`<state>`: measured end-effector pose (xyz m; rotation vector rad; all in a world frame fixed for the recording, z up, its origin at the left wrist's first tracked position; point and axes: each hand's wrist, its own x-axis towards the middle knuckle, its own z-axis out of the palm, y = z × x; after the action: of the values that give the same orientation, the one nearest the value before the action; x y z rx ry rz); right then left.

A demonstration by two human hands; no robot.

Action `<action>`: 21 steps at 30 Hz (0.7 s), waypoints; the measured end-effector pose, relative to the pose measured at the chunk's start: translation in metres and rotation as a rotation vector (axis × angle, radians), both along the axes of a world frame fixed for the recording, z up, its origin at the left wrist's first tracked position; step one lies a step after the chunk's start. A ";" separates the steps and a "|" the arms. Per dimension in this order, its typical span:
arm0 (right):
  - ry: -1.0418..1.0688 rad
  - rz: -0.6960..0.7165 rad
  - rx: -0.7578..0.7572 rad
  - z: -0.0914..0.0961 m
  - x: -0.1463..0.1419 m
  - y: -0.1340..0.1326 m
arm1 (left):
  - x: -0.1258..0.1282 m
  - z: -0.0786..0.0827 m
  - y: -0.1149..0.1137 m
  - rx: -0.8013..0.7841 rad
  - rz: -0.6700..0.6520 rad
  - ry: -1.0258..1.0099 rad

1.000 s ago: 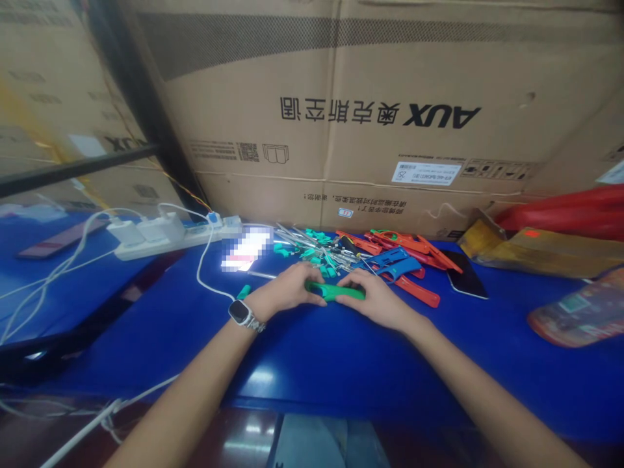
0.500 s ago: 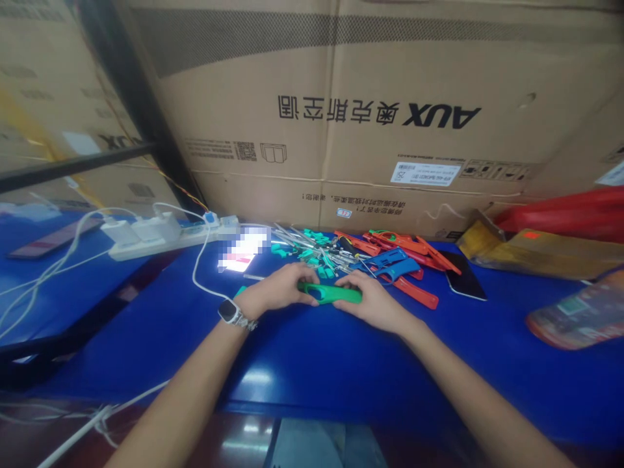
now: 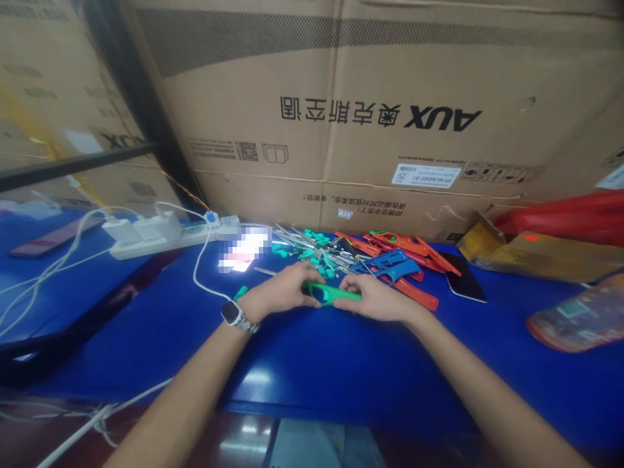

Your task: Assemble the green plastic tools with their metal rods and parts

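Between my two hands, just over the blue tabletop (image 3: pixel 302 364), lies a long green plastic lighter casing (image 3: pixel 336 296) with an oval opening near its left end. My left hand (image 3: pixel 287 287) is closed on that left end, thumb below and fingers above. At the other end, my right hand (image 3: pixel 377 298) pinches the casing with thumb and fingers. Beyond my hands is a pile of thin metal tubes with teal parts (image 3: pixel 316 250). Blue casings (image 3: pixel 397 265) and red casings (image 3: pixel 416 292) lie to the right of it. A small teal piece (image 3: pixel 241 292) sits beside my left wrist.
A lit phone (image 3: pixel 244 250) and a white power strip (image 3: pixel 146 242) with trailing cables are at the left. A dark phone (image 3: pixel 465 279), a yellow carton (image 3: pixel 531 253) and a clear plastic container (image 3: pixel 578 315) stand at the right. A large cardboard box (image 3: pixel 341 156) blocks the back.
The green casing has turned slightly in my hands and its left end has shifted a little to the right. Both hands keep hold of it.
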<state>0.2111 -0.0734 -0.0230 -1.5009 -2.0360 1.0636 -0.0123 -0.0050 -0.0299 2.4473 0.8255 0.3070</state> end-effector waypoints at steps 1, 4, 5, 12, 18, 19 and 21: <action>0.029 0.002 -0.076 0.002 -0.001 0.000 | 0.001 0.001 -0.001 0.029 0.012 0.001; 0.118 0.007 -0.215 0.001 -0.005 -0.004 | 0.003 0.004 -0.005 0.165 0.054 -0.016; 0.141 -0.002 -0.204 0.000 -0.007 -0.006 | 0.003 0.006 -0.005 0.227 0.069 -0.034; 0.426 -0.139 0.018 -0.024 -0.015 -0.007 | 0.008 0.011 -0.006 0.534 0.475 -0.398; 0.604 -0.176 0.049 -0.032 -0.027 0.001 | 0.045 -0.006 -0.011 -0.491 0.540 -0.958; 0.617 -0.166 0.050 -0.032 -0.030 0.000 | 0.051 -0.007 -0.013 -0.677 0.486 -1.027; 0.638 -0.143 0.052 -0.032 -0.036 -0.003 | 0.058 -0.004 -0.016 -0.887 0.453 -1.147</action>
<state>0.1751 -0.0762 -0.0551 -1.0724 -1.4773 1.2219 0.0456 -0.0214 -0.0341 0.9563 0.7035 1.0847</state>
